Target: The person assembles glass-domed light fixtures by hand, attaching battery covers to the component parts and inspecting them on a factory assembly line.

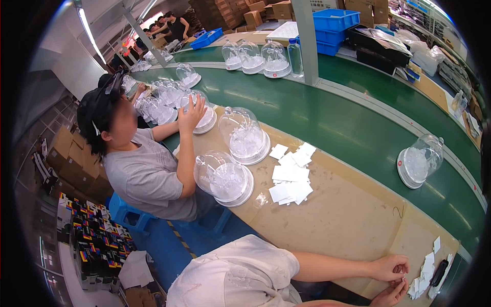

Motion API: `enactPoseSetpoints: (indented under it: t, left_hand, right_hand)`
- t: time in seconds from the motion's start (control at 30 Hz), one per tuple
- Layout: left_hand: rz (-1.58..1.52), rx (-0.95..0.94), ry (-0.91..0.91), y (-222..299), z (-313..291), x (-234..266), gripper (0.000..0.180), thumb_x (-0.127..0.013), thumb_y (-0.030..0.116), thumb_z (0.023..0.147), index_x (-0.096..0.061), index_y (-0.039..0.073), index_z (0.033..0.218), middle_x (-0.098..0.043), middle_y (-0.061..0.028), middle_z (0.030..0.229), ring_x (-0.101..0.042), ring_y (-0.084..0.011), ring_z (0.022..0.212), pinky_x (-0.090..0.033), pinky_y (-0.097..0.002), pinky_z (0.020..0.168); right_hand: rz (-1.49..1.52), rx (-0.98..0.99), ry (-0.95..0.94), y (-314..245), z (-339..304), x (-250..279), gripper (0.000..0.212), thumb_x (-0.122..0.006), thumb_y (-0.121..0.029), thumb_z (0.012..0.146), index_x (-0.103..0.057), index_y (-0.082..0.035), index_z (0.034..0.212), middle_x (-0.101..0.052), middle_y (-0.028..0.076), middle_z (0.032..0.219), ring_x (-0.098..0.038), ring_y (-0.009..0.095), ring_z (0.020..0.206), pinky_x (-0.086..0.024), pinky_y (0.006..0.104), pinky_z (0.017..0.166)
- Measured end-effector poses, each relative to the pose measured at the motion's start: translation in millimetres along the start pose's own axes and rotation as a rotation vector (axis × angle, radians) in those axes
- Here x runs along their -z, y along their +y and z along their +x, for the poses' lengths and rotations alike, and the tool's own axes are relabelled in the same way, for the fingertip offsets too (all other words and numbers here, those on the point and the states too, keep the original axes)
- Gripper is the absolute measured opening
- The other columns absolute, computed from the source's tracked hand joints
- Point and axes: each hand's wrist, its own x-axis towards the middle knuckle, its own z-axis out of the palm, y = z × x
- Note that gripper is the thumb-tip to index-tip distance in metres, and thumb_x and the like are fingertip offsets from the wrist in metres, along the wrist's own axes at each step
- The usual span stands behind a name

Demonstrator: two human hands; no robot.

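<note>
My left hand (391,268) is above the right end of the tan tabletop, its fingertips pinched together. Just below it, my right hand (391,295) also has its fingers drawn together, almost meeting the left fingertips. A tiny white bit shows between them, too small to name. Beside my hands lies a loose row of small white cards (423,273), with a black-handled tool (439,273) next to it. Farther up the table is a pile of white square cards (291,176). Two clear domes on white round bases, a nearer one (224,178) and a farther one (244,135), stand left of that pile.
A co-worker (148,169) in grey sits at the left, a hand on another dome. The green conveyor (337,120) runs behind the table, carrying a single dome (420,161) at right. Several domes and a bottle (295,57) stand beyond. Blue bins (332,20) are stacked behind a post.
</note>
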Motion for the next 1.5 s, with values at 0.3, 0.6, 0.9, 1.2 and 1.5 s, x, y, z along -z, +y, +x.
enactPoseSetpoints:
  t: [0.3, 0.6, 0.9, 1.2, 1.5]
  left_hand:
    - [0.019, 0.001, 0.007, 0.2, -0.5, 1.1, 0.014, -0.067, 0.007, 0.079, -0.057, 0.001, 0.087, -0.054, -0.0045, 0.08, -0.055, -0.0096, 0.06, -0.045, -0.0235, 0.054]
    - [0.046, -0.029, 0.027, -5.1, -0.7, 0.5, 0.013, -0.065, 0.005, 0.076, -0.058, 0.002, 0.086, -0.055, -0.0044, 0.08, -0.053, -0.011, 0.061, -0.044, -0.0243, 0.055]
    - [0.017, 0.027, 0.002, -4.2, -1.1, 1.8, 0.011, -0.064, 0.004, 0.076, -0.057, 0.002, 0.084, -0.054, -0.0049, 0.08, -0.055, -0.0113, 0.062, -0.045, -0.0244, 0.055]
    - [-0.001, 0.044, 0.006, -4.8, -1.1, -0.7, 0.009, -0.064, 0.002, 0.077, -0.057, 0.002, 0.082, -0.055, -0.0055, 0.082, -0.056, -0.0119, 0.062, -0.045, -0.025, 0.054]
    - [0.04, -0.005, 0.009, -0.9, -1.0, 1.0, 0.011, -0.064, 0.002, 0.076, -0.057, 0.002, 0.084, -0.055, -0.0057, 0.082, -0.056, -0.0123, 0.064, -0.046, -0.0253, 0.056]
  right_hand:
    - [0.002, 0.012, -0.015, -2.7, -1.8, -4.8, 0.025, -0.053, -0.009, 0.092, -0.055, 0.01, 0.108, -0.061, 0.026, 0.101, -0.064, 0.031, 0.09, -0.055, 0.0363, 0.08]
    - [0.006, -0.042, 0.009, -6.4, -2.7, -6.3, 0.025, -0.056, -0.013, 0.091, -0.057, 0.007, 0.107, -0.064, 0.02, 0.097, -0.064, 0.025, 0.082, -0.055, 0.0309, 0.071]
    - [0.04, -0.017, 0.023, -0.9, -0.9, -4.7, 0.024, -0.056, -0.012, 0.091, -0.058, 0.008, 0.105, -0.064, 0.02, 0.095, -0.064, 0.025, 0.081, -0.054, 0.0306, 0.071]
    - [0.018, -0.007, 0.042, -1.1, -0.1, -3.2, 0.023, -0.058, -0.012, 0.09, -0.06, 0.007, 0.103, -0.064, 0.018, 0.092, -0.063, 0.023, 0.077, -0.053, 0.0294, 0.067]
    - [0.033, -0.016, 0.026, -3.2, 0.2, -3.9, 0.022, -0.059, -0.013, 0.09, -0.061, 0.006, 0.102, -0.064, 0.016, 0.089, -0.062, 0.022, 0.077, -0.051, 0.0286, 0.065]
